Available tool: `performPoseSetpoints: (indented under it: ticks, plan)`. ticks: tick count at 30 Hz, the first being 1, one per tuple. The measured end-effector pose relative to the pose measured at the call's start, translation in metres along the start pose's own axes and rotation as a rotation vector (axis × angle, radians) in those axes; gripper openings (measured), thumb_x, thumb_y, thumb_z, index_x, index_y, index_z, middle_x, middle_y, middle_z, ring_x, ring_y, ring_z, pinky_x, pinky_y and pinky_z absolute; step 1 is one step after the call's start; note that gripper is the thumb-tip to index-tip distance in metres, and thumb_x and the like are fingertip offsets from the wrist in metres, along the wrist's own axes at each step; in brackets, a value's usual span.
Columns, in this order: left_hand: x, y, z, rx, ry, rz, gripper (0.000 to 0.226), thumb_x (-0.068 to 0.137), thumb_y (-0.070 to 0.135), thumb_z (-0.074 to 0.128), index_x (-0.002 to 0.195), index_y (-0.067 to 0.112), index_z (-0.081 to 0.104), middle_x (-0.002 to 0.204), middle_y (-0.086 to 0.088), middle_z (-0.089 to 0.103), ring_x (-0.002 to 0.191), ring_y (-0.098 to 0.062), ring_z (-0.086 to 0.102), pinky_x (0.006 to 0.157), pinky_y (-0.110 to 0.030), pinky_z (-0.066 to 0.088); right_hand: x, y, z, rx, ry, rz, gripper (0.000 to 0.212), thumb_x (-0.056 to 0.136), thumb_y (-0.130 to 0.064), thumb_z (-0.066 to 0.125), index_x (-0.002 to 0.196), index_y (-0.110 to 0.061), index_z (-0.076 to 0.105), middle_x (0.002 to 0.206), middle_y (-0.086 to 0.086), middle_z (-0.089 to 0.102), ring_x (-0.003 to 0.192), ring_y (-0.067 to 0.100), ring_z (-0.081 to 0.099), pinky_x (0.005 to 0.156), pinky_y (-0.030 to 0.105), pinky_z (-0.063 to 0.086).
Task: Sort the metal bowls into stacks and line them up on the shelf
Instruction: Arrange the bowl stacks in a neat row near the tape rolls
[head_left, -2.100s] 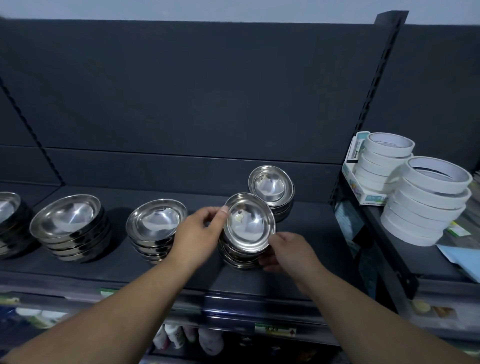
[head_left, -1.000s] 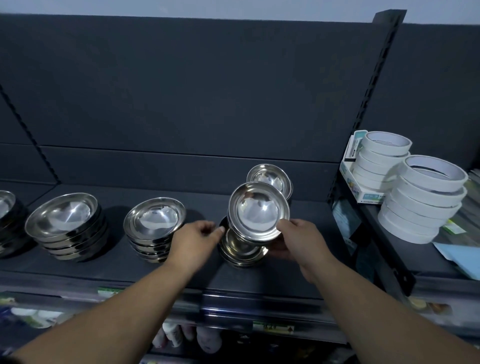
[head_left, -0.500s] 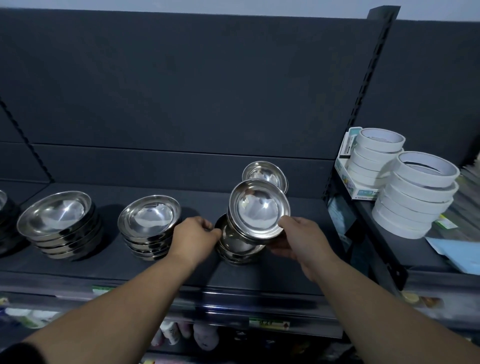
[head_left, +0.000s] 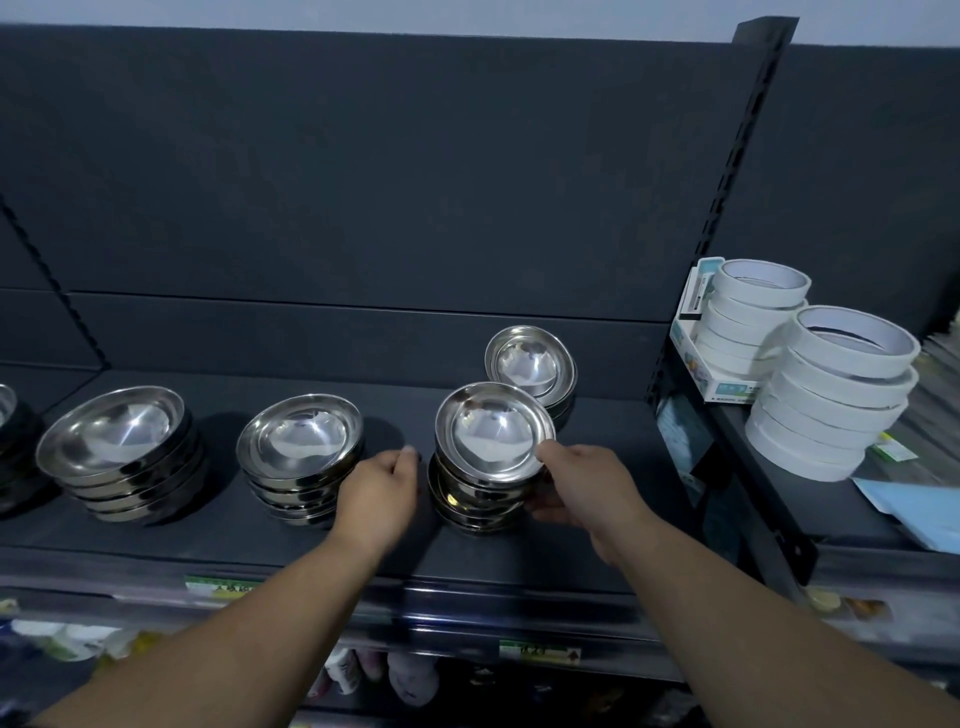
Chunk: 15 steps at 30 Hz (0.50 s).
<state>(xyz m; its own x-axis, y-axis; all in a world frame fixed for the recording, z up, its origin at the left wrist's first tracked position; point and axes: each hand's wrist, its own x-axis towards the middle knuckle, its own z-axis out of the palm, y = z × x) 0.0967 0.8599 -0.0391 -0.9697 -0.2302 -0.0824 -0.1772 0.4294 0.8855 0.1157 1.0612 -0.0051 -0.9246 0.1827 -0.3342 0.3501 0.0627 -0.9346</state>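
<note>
Stacks of metal bowls stand in a row on the dark shelf (head_left: 311, 545): a large stack (head_left: 114, 436) at the left, a medium stack (head_left: 298, 441), and a small stack (head_left: 493, 431) in the middle. A second small stack (head_left: 530, 364) stands behind it near the back wall. My right hand (head_left: 587, 488) grips the middle small stack, thumb on the top bowl's rim and fingers round its right side. My left hand (head_left: 382, 486) hovers between the medium and small stacks, fingers loosely curled, holding nothing.
One more bowl (head_left: 5, 405) shows at the far left edge. Two piles of white tape rolls (head_left: 852, 364) and a small box (head_left: 696, 332) fill the neighbouring shelf at the right, behind a slotted upright (head_left: 737, 208). A blue sheet (head_left: 914, 509) lies there too.
My right hand has lowered the lifted bowls back onto the middle stack. My left hand has let go of that stack and drawn slightly left.
</note>
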Motion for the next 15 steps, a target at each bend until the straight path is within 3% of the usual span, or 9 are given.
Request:
performPoseSetpoints:
  ticks: [3, 5, 10, 13, 15]
  plan:
    - [-0.007, 0.007, 0.001, -0.007, 0.000, 0.065, 0.054, 0.096, 0.051, 0.036, 0.094, 0.010, 0.072, 0.094, -0.009, 0.073, 0.096, -0.024, 0.066, 0.091, -0.034, 0.048, 0.000, -0.002, 0.002, -0.029, 0.006, -0.011, 0.021, 0.088, -0.018, 0.057, 0.076, -0.004, 0.066, 0.070, 0.012, 0.065, 0.061, 0.026, 0.065, 0.060, 0.033, 0.058]
    - [-0.014, 0.012, 0.002, -0.001, -0.022, 0.107, 0.051, 0.101, 0.044, 0.034, 0.098, 0.008, 0.070, 0.097, -0.007, 0.072, 0.096, -0.021, 0.063, 0.086, -0.029, 0.044, 0.000, -0.001, 0.002, -0.054, 0.011, -0.023, 0.020, 0.088, -0.016, 0.058, 0.075, -0.004, 0.066, 0.069, 0.013, 0.065, 0.059, 0.024, 0.065, 0.060, 0.033, 0.058]
    - [-0.016, 0.012, 0.003, -0.027, -0.013, 0.130, 0.041, 0.101, 0.039, 0.039, 0.119, 0.015, 0.066, 0.114, 0.000, 0.068, 0.106, -0.009, 0.056, 0.091, -0.021, 0.037, -0.001, 0.001, 0.002, -0.086, 0.011, -0.054, 0.006, 0.087, -0.019, 0.066, 0.085, -0.014, 0.067, 0.075, 0.009, 0.070, 0.060, 0.021, 0.067, 0.064, 0.036, 0.061]
    - [-0.015, 0.012, 0.004, -0.023, -0.002, 0.148, 0.038, 0.100, 0.036, 0.041, 0.124, 0.017, 0.063, 0.121, 0.002, 0.066, 0.109, -0.007, 0.054, 0.095, -0.020, 0.035, 0.001, 0.004, 0.000, -0.150, 0.023, -0.089, 0.015, 0.084, -0.029, 0.071, 0.095, -0.019, 0.069, 0.081, 0.004, 0.073, 0.064, 0.018, 0.069, 0.066, 0.037, 0.061]
    - [-0.015, 0.010, 0.004, -0.045, -0.017, 0.149, 0.038, 0.100, 0.037, 0.041, 0.128, 0.021, 0.060, 0.124, 0.004, 0.065, 0.116, -0.009, 0.055, 0.100, -0.022, 0.037, 0.002, 0.006, -0.002, -0.252, 0.046, -0.150, 0.024, 0.080, -0.039, 0.073, 0.101, -0.027, 0.071, 0.088, -0.007, 0.073, 0.078, 0.012, 0.069, 0.077, 0.037, 0.060]
